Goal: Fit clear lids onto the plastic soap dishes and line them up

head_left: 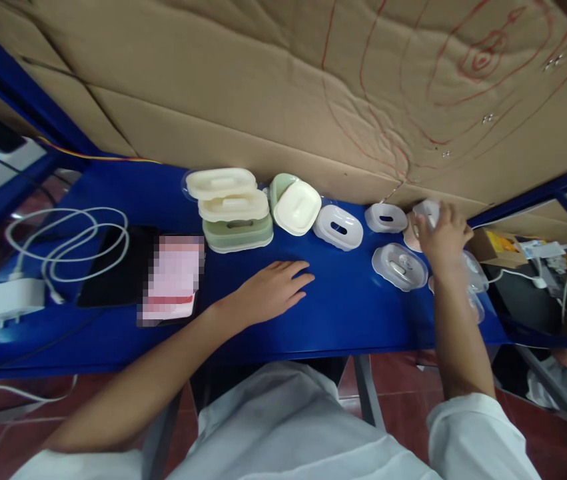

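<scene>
Through the head camera I see the worktop [343,320], which is blue and crosses the middle of the frame. My left hand [280,290] is near the centre, palm down, with its fingers extended and slightly spread; it grips nothing. My right hand [446,237] is right of the centre, and it is blurred. Its fingers are at a white piece [427,212], which is above a peach-coloured piece [412,233]; I cannot tell if the fingers are closed on it. To the left of this there is a small white container [376,221], and below it in the frame lies a transparent lid [413,267]. Closer to the centre stands a larger white container [324,231] with an oval opening in its top. Further left, a cream square lid [297,208] leans over a light green piece [279,183], and beside them two cream lids [228,203] are with a green container [238,237]. At the left of the frame I find a phone [176,277], a coiled white cable [63,210] and a white charger [10,300]. Behind everything rises a cardboard wall [243,87] with red drawn lines at the upper right
</scene>
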### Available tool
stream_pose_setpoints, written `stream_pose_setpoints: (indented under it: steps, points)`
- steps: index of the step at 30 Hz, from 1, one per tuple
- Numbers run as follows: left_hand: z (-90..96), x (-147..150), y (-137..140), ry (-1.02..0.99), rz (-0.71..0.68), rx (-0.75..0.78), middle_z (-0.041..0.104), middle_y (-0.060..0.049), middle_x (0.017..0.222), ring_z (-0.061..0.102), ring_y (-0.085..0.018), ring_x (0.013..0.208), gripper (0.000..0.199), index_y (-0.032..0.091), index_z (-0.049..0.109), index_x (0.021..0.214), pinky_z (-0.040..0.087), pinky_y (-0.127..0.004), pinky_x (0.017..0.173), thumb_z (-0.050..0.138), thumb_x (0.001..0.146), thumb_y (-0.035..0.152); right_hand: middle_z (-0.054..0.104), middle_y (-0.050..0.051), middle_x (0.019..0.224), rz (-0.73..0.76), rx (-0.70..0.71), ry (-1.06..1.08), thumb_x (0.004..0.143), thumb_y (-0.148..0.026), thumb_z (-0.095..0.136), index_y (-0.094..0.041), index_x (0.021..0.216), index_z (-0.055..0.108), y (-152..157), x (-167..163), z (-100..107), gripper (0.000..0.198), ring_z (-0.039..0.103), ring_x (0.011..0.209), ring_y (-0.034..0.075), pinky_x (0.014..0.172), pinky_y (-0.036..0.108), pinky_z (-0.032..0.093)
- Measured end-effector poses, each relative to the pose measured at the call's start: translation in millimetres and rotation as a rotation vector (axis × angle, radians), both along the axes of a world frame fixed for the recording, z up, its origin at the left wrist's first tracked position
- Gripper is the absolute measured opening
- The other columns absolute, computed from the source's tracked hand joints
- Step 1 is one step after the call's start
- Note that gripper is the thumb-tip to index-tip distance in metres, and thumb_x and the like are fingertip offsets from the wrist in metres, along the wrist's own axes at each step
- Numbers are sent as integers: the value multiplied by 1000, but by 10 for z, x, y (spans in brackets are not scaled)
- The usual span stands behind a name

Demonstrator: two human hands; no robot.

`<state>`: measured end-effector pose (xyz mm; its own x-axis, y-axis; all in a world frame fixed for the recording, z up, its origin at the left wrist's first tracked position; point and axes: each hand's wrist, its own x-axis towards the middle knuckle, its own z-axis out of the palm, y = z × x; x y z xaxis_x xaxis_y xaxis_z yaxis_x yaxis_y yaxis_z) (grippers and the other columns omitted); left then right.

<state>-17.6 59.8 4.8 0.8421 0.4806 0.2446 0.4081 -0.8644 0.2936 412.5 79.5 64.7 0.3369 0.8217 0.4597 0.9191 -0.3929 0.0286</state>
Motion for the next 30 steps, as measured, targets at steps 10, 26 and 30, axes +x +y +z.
stream_pose_setpoints:
  steps: [10,26,30]
  points:
    - [88,11,51,7,115,80,61,-17,155,66,-33,135,40,19,63,148,55,-49,111,56,110,24,63,15,157,762,-275,203,113,-45,42,-22,156,56,158,-1108,-289,51,56,148,33,124,64,38]
    - [76,101,157,130,334,174,67,-22,134,61,-38,131,43,10,60,149,50,-54,112,52,108,23,75,14,136,909,-309,113,111,-32,53,-22,142,69,-403,-1281,-311,36,70,125,33,101,52,57]
    - [81,20,138,80,311,189,67,-20,127,64,-37,122,27,13,72,119,54,-52,104,58,108,33,76,13,134,840,-137,226,112,-37,49,-22,145,67,-380,-1231,-293,40,72,120,33,101,52,58]
